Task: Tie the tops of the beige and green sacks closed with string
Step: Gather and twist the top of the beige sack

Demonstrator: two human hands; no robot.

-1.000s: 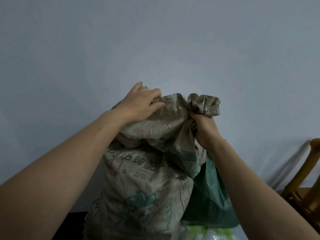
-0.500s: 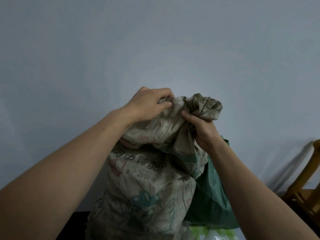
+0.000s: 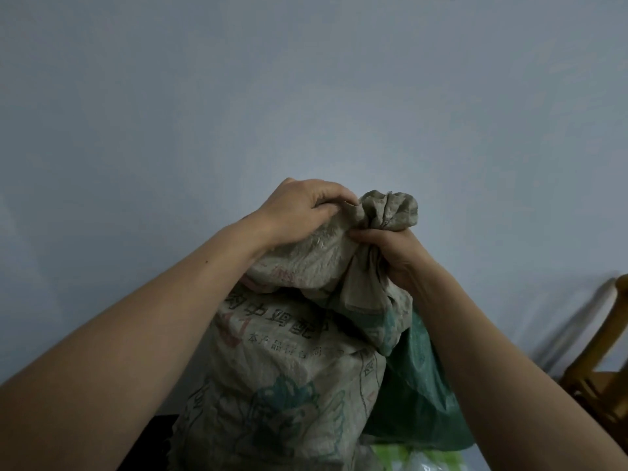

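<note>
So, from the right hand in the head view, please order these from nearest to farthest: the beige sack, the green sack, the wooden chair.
1. The beige sack: its gathered top is gripped in the right hand.
2. The green sack: just below the right wrist, behind the beige one.
3. The wooden chair: far right edge.

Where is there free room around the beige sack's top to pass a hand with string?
Free: above and behind the bunched top, toward the bare wall. Crowded: left hand presses one side, right hand grips the neck, and the green sack sits lower right.
</note>
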